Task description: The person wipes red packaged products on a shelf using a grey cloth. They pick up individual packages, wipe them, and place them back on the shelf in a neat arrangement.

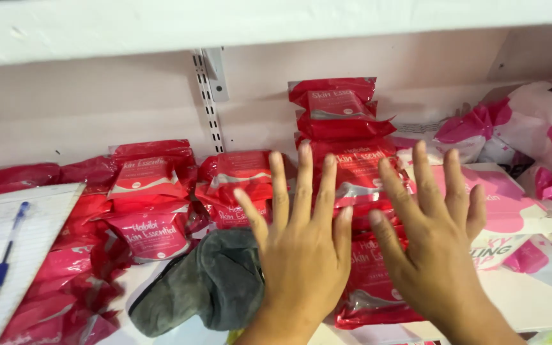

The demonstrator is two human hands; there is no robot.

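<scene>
My left hand (301, 249) and my right hand (432, 236) are both spread flat, fingers apart, side by side over a tall stack of red wipe packets (346, 121) on a shelf. Neither hand grips anything. The left hand lies partly over a crumpled grey cloth (206, 281) and the edge of a lower red packet (368, 287). The right hand covers the packet stack's right side and the edge of a pink and white box (512, 211).
More red packets (151, 204) are piled to the left. A lined notepad (14, 249) with a blue pen (7, 252) lies far left. Pink and white bags (538, 128) crowd the right. A slotted metal shelf rail (207, 96) runs up the pink back wall, under an upper shelf.
</scene>
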